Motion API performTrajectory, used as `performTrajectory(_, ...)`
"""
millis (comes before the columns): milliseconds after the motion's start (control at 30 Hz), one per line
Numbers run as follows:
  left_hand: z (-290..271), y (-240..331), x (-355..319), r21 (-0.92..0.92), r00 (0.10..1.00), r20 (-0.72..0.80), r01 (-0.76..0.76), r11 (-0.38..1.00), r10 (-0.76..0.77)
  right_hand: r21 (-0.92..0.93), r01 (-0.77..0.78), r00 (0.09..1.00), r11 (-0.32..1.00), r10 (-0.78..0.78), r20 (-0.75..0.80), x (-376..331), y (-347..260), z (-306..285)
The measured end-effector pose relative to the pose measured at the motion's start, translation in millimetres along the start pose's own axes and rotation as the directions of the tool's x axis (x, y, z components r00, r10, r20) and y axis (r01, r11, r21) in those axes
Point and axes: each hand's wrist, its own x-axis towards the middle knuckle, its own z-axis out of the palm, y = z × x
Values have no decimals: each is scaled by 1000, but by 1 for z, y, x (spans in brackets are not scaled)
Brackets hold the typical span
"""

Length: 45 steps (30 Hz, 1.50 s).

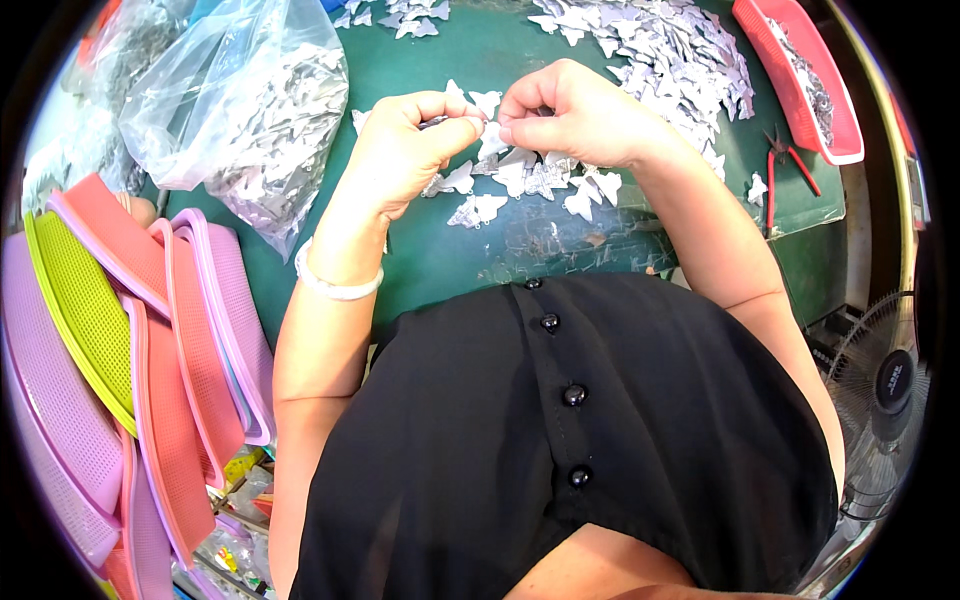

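Note:
My left hand [395, 155] and my right hand [585, 120] meet over the green tabletop [425, 262], thumbs and forefingers pinched with the tips almost touching. What lies between the fingertips is too small and covered to make out. Directly behind and below them, a pale silver butterfly-shaped piece [492, 140] shows; I cannot tell whether it is held or lying down. Several more butterfly-shaped pieces [545, 180] are scattered loosely under and just in front of both hands. A white band [340, 290] circles my left wrist.
A clear plastic bag [285, 130] full of similar pieces stands at left, and a large heap [690, 70] spreads at the back right. Red-handled pliers [772, 190] lie near a pink basket [848, 150] of small metal parts. Colourful plastic baskets [85, 320] crowd the left; a fan [890, 390] stands right.

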Motion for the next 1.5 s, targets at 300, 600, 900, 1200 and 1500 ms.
performTrajectory(300,-1,-2,2,4,999,25,47,999,-47,-42,28,999,999,-26,34,-1,0,0)
performTrajectory(600,0,-2,-3,-70,998,-10,61,996,-62,62,58,995,996,-62,73,5,9,-2)
performTrajectory(900,11,-11,-19,-5,990,-89,-111,994,110,167,153,988,974,-157,9,7,15,1)
performTrajectory(1200,16,-19,-17,648,669,-127,-503,572,732,90,208,978,974,-205,-40,4,10,0)
performTrajectory(1500,14,-22,-15,694,548,-85,-567,444,832,-42,405,908,913,-407,-99,5,13,3)
